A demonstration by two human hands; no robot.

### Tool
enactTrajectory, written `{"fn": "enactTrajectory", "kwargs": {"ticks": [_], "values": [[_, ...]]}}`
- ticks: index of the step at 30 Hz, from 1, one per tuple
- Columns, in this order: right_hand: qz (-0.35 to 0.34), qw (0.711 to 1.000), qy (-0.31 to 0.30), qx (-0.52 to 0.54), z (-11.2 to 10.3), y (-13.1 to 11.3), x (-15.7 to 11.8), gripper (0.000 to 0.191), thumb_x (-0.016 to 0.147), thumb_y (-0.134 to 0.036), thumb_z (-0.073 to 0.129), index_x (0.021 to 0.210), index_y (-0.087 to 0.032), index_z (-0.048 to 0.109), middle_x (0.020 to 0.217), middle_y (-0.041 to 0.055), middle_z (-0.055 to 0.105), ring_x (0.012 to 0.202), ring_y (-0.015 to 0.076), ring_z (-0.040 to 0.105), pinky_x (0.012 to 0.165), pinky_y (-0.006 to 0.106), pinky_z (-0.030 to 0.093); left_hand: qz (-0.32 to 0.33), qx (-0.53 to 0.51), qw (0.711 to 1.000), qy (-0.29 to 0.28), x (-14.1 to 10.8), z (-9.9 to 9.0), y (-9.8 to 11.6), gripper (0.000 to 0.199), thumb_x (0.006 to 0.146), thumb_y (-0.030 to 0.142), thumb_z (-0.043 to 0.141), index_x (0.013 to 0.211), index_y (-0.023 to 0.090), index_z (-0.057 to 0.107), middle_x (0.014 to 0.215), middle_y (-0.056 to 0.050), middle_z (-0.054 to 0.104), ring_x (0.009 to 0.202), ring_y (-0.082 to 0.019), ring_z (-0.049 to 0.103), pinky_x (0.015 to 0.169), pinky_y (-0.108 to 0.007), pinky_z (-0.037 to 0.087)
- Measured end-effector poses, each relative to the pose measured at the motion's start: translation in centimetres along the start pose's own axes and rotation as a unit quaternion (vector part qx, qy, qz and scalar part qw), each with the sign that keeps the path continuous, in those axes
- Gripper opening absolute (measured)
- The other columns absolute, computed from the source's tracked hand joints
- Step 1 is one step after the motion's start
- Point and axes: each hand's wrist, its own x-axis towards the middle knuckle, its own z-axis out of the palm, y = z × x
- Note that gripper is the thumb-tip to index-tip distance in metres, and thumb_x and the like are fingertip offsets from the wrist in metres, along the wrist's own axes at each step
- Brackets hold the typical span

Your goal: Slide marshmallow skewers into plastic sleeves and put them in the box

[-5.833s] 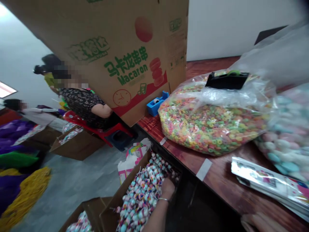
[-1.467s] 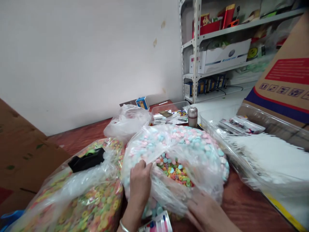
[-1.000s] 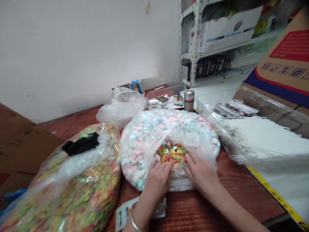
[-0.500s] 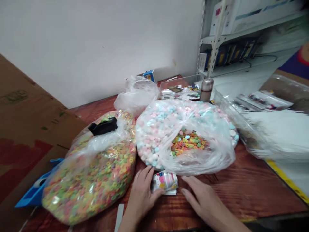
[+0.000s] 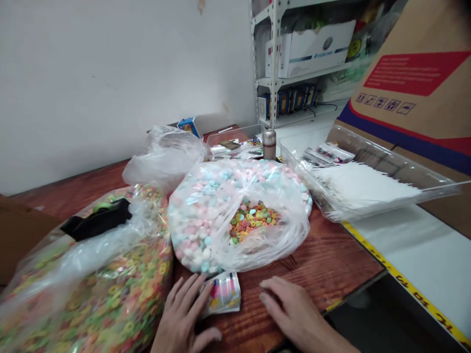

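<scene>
A small pile of shiny printed packets (image 5: 225,294) lies on the table just in front of the big bags. My left hand (image 5: 184,311) rests at its left side, fingers stretched out, the index finger over the packets' left edge and the thumb apart below. To the right, separated from the packets by bare table, my right hand (image 5: 294,309) is low over the wood with thumb and forefinger apart and nothing visible in it. Behind the packets sits a clear bag of pastel puffs (image 5: 191,215). On top of it lies an opened plastic bag with small coloured rings (image 5: 253,220).
A large bag of coloured rings (image 5: 121,289) fills the left, a black item (image 5: 97,218) on top. A clear tray of white sticks (image 5: 360,184) stands right, before a cardboard box (image 5: 415,98). Farther back are a metallic bottle (image 5: 269,144) and a shelf (image 5: 274,63).
The view has turned right, so the table's contents sit farther left. My left thumb has come away from the packets' lower edge. My right hand stays open beside them.
</scene>
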Motion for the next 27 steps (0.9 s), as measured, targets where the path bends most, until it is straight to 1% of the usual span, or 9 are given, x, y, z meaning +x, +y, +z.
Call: {"fn": "enactTrajectory", "kwargs": {"ticks": [3,6,11,14,17,19,23,25,27], "values": [[0.015,0.984,0.126,-0.124,-2.4,3.7,-0.8,0.026,0.096,-0.027,0.045,0.117,-0.018,0.058,0.11,0.0093,0.066,0.103,0.0236,0.06,0.092,0.039,0.044,-0.053,-0.027,0.997,0.056,1.7,-1.0,2.5,0.071,0.081,0.041,0.069,0.144,0.021,0.042,0.136,-0.016,0.059,0.129,-0.033,0.049,0.11,-0.051,0.035],[0.028,0.954,0.171,-0.244,-3.5,6.2,0.0,0.044,0.088,-0.034,0.061,0.125,-0.01,0.053,0.123,0.0175,0.06,0.116,0.0325,0.051,0.096,0.047,0.04,-0.088,-0.055,0.99,0.1,6.0,-1.3,5.7,0.064,0.083,0.024,0.067,0.142,0.023,0.042,0.135,-0.014,0.059,0.133,-0.031,0.046,0.108,-0.049,0.039],[0.021,0.945,0.162,-0.282,-2.4,5.9,2.9,0.039,0.08,-0.037,0.072,0.11,-0.014,0.062,0.117,0.0156,0.061,0.109,0.0356,0.051,0.089,0.048,0.041,-0.123,-0.076,0.989,0.034,15.0,0.3,8.2,0.078,0.082,0.036,0.068,0.148,0.015,0.032,0.149,-0.019,0.044,0.141,-0.039,0.03,0.111,-0.061,0.029],[0.003,0.945,0.163,-0.285,-1.8,5.8,3.4,0.018,0.087,-0.027,0.064,0.103,-0.02,0.064,0.109,0.0109,0.064,0.103,0.0317,0.053,0.084,0.043,0.041,-0.127,-0.105,0.986,-0.006,17.6,1.4,8.3,0.063,0.086,0.026,0.062,0.143,0.013,0.039,0.129,-0.018,0.061,0.123,-0.036,0.051,0.107,-0.063,0.034],[-0.015,0.942,0.168,-0.291,-2.3,7.1,2.9,0.021,0.088,-0.011,0.055,0.101,-0.024,0.064,0.101,0.0069,0.066,0.093,0.0268,0.055,0.079,0.039,0.04,-0.102,-0.125,0.986,-0.03,17.3,1.9,8.8,0.034,0.09,0.012,0.05,0.122,0.022,0.059,0.091,-0.007,0.069,0.084,-0.024,0.064,0.082,-0.044,0.053],[-0.012,0.936,0.181,-0.3,-3.2,8.6,2.5,0.019,0.088,-0.009,0.051,0.094,-0.023,0.063,0.091,0.0069,0.066,0.086,0.0265,0.054,0.075,0.039,0.039,-0.085,-0.132,0.987,-0.041,16.3,2.0,9.7,0.026,0.09,0.011,0.05,0.106,0.025,0.065,0.083,-0.004,0.067,0.074,-0.021,0.063,0.067,-0.035,0.052],[0.015,0.925,0.209,-0.317,-5.4,10.6,2.2,0.018,0.094,-0.018,0.047,0.08,-0.023,0.058,0.078,0.0066,0.061,0.078,0.0274,0.054,0.068,0.04,0.037,-0.086,-0.184,0.976,-0.073,14.1,2.4,11.2,0.021,0.088,0.011,0.054,0.099,0.025,0.064,0.086,-0.004,0.068,0.076,-0.021,0.064,0.065,-0.032,0.053],[0.007,0.923,0.226,-0.311,-6.7,10.4,2.1,0.012,0.095,-0.024,0.048,0.088,-0.023,0.058,0.084,0.0073,0.063,0.081,0.0272,0.056,0.069,0.04,0.039,-0.096,-0.215,0.969,-0.08,13.4,2.6,11.3,0.022,0.086,0.019,0.062,0.107,0.026,0.063,0.092,-0.004,0.069,0.081,-0.022,0.065,0.07,-0.032,0.055],[-0.026,0.912,0.282,-0.297,-8.1,9.2,2.0,0.012,0.096,-0.028,0.047,0.1,-0.022,0.057,0.094,0.0097,0.064,0.089,0.0275,0.059,0.075,0.041,0.042,-0.095,-0.243,0.964,-0.048,13.3,2.5,10.8,0.041,0.082,0.032,0.069,0.121,0.024,0.058,0.106,-0.008,0.068,0.094,-0.024,0.065,0.079,-0.033,0.057]]}}
